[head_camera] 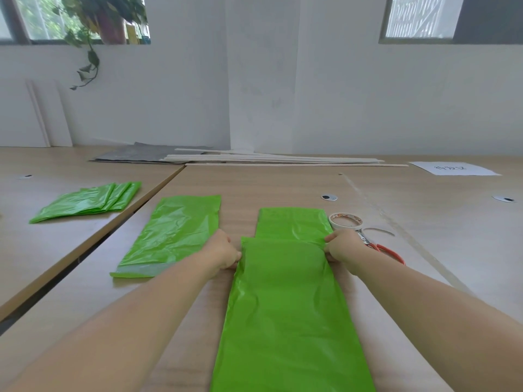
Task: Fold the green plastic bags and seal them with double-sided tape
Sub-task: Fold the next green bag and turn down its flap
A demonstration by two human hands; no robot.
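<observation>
— Gripped what with the fingers (237, 257)?
— Pinched the folded-over edge of the green bag (283, 292): with the left hand (223, 251) at 9 o'clock, with the right hand (343, 246) at 3 o'clock.
— Lay where?
— Lay flat on the table (254, 185), from 6 o'clock to centre. Saw tape roll (345, 221) and scissors (380, 248) just beside at 2 o'clock, another bag (172, 236) at 10.

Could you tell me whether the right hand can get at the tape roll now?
Probably yes: the tape roll lies just beyond the right hand with nothing between, though that hand must first release the green bag it pinches.
</observation>
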